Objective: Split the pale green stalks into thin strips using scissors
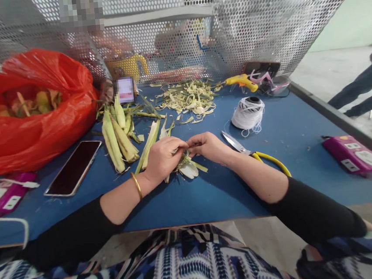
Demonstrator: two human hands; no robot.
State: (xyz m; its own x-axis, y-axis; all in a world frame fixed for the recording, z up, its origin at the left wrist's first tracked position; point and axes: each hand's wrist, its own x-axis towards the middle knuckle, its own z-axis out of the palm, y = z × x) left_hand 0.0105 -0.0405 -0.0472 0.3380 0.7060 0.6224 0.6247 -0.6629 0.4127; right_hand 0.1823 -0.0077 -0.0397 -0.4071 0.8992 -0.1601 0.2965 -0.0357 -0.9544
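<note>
My left hand [164, 157], with a gold bangle at the wrist, is closed around pale green corn husk [188, 167] over the middle of the blue table. My right hand [208, 148] pinches at the same husk, its fingertips meeting those of my left. What lies between the fingertips is mostly hidden. Husk ends fan out below both hands. Just left of them rests a long husk piece [153, 138], and further left is a bunch of husked corn ears [112, 142]. Scissors [239, 145] with yellow handles lie partly under my right forearm.
A white thread spool [248, 113], yellow glue gun [241, 81] and pink-framed glasses [264, 77] are at right. Husk scraps [188, 97] lie behind. A red plastic bag [54, 139], phone [73, 168] and purple power strips [355, 154] flank the work. Perforated metal panel [163, 45] borders the back.
</note>
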